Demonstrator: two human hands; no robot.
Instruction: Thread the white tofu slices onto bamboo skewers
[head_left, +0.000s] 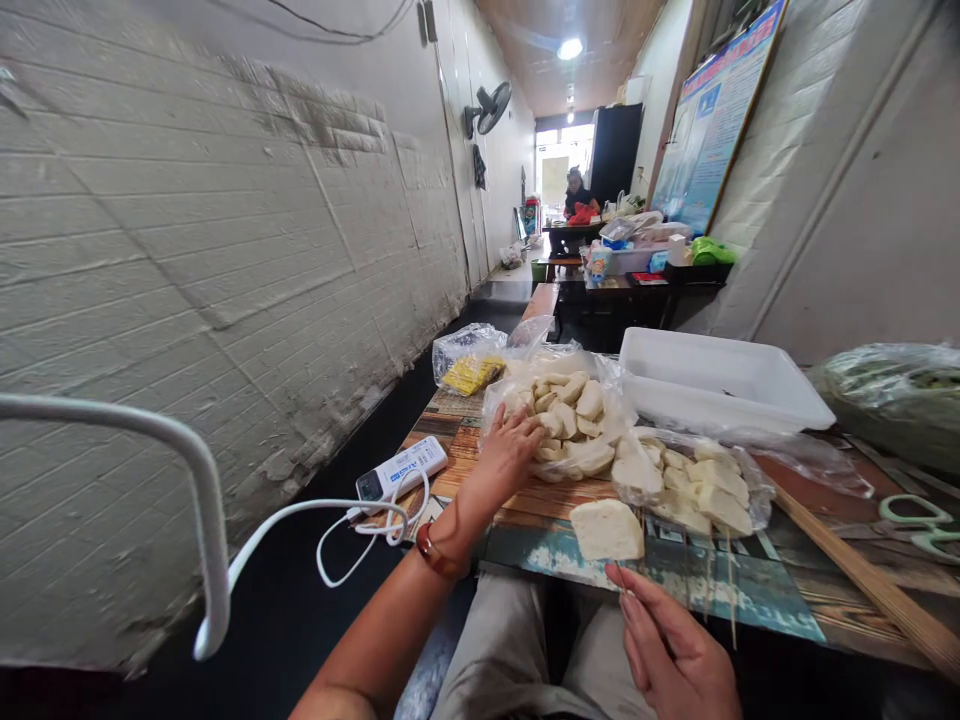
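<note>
Pinches thin wooden stick [621, 592] in right-hand grip [671, 640], by near edge of flat, squarish, pale slice [607, 530]. Spreads left-hand grip [511, 447] loosely against rounded pieces [566, 405] heaped inside crinkled clear bag [612, 375] on plank-patterned surface [534, 522].

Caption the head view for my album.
Left hand at an open bag of pale pieces; right hand holding a skewered slice.

You receive light from the glaring lamp [570, 49] and overexposed doorway [564, 148]; your frame edges show wide-angle stretching.
</note>
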